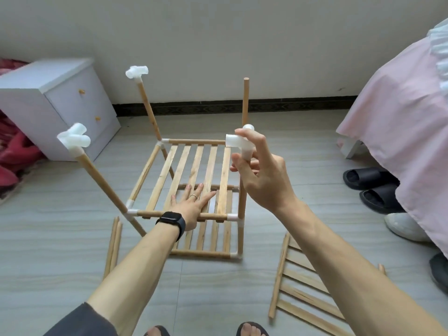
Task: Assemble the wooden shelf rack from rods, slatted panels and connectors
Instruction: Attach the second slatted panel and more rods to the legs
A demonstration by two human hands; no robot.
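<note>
Right hand pinches a white plastic T-connector, blocking the near-right upright's top. Left hand lies flat, fingers straight, on the half-built light wooden slatted rack. Spare slatted wooden panel at 5 o'clock — two loose wooden rods at 8, white bedside cabinet at 10.

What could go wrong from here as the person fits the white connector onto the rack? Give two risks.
1. The right hand only pinches the white connector in its fingertips, while the left hand lies flat on the slatted shelf, so a hard push may slip or tip the shelf.
2. The loose rods and spare panel lie near the feet and could be stepped on.
</note>
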